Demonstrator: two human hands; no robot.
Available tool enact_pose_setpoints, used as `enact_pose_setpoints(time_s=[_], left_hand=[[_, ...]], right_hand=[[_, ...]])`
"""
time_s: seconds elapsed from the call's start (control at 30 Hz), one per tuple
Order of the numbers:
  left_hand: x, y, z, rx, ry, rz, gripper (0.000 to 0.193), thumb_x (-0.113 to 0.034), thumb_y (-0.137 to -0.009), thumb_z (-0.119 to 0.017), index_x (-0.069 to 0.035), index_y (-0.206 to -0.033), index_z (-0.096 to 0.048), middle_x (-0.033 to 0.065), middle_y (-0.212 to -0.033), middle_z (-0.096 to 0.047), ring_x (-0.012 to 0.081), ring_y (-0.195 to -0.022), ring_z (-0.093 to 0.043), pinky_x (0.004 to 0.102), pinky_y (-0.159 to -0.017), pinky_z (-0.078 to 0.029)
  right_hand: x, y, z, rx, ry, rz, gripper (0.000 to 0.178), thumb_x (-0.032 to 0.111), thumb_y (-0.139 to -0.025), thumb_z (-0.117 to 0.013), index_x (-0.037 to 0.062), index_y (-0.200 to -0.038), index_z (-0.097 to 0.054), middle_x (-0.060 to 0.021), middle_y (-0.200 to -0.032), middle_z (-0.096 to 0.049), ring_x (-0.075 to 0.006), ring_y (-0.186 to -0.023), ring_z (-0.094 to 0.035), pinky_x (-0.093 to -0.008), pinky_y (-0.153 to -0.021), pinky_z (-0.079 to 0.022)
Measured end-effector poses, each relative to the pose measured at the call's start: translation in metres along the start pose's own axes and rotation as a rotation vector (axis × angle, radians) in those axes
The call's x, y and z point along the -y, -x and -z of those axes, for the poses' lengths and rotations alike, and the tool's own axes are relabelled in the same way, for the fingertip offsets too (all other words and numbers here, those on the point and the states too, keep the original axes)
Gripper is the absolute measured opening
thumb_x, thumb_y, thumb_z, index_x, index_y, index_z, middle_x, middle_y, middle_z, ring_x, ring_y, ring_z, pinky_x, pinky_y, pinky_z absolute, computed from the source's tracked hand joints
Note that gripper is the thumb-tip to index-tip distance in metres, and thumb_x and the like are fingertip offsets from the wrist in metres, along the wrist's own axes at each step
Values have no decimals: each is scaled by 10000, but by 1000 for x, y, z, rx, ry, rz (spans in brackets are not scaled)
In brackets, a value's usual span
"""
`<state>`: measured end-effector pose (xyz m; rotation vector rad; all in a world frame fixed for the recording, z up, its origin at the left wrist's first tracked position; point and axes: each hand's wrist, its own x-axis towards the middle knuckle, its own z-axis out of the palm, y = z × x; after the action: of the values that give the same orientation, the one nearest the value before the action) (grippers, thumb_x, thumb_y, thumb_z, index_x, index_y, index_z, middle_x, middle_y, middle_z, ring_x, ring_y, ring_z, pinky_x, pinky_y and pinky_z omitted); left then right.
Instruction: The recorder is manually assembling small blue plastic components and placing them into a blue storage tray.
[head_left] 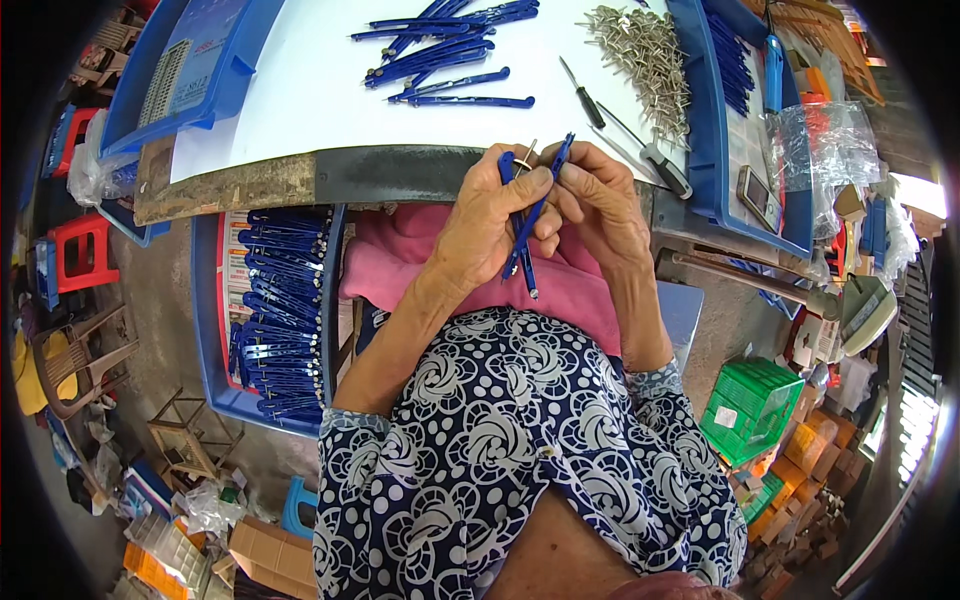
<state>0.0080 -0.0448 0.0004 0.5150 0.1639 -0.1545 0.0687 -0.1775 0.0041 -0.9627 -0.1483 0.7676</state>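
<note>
Above the table's near edge, my left hand (482,210) and my right hand (612,205) meet over my lap, fingers closed. Between them are slim blue clip pieces (527,232), crossing one another with their ends pointing down. A thin silvery metal part (524,163) sticks up at the left fingertips; how it joins the blue pieces is hidden by the fingers. Farther off on the white tabletop lies a loose pile of similar blue pieces (440,58). To its right is a heap of small silvery metal parts (645,60), with a dark-handled screwdriver (588,105) beside it.
Another screwdriver (665,170) lies near the table's right corner. Blue trays (708,110) flank the tabletop. Below the table at left, a blue bin (207,310) holds many blue clips (285,310). A pink cloth (400,250) covers my lap. A green crate (752,410) stands at right.
</note>
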Motion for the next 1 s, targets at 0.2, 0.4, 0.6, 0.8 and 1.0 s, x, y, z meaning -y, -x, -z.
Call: enact_pose_setpoints(time_s=[0.2, 0.4, 0.6, 0.8, 1.0], left_hand=[[0, 5, -8, 18, -271, -63, 217, -163, -898, -474, -28, -995, -336, 130, -674, -539, 153, -540, -547, 273, -458, -464], [-3, 5, -6, -123, -776, -305, 165, -148, -913, -447, -15, -998, -399, 55, -672, -528, 114, -558, -537, 216, -489, -417], [-15, 17, -24, -102, -821, -226, 243, -204, -914, -460, -17, -1064, -412, 15, -714, -478, 25, -512, -320, 162, -437, -245], [-7, 22, -27, -52, -717, -104, 205, -184, -911, -464, -51, -1043, -382, 0, -694, -446, 24, -508, -318, 157, -431, -252], [-3, 20, -23, -107, -757, -139, 139, -138, -895, -490, -46, -970, -419, -15, -674, -429, 15, -501, -302, 155, -420, -239]], right_hand=[[2, 1, 4, 80, -87, 14, 187, 115, -828, -576, -35, -934, -540, -47, -766, -528, -87, -588, -474, -188, -540, -432], [3, -2, 9, 35, -10, 126, 231, 187, -832, -584, -19, -911, -515, -58, -791, -494, -66, -588, -410, -204, -623, -398], [1, 2, 12, 91, -194, 22, 187, 144, -838, -571, -24, -904, -522, -62, -783, -523, -51, -597, -373, -177, -548, -331], [-3, 1, 13, 100, -288, -18, 188, 123, -843, -560, -34, -935, -514, -36, -752, -507, -55, -582, -375, -183, -539, -335], [-3, 1, 12, 100, -255, -30, 185, 97, -834, -565, -42, -949, -522, -17, -744, -509, -54, -589, -387, -187, -540, -335]])
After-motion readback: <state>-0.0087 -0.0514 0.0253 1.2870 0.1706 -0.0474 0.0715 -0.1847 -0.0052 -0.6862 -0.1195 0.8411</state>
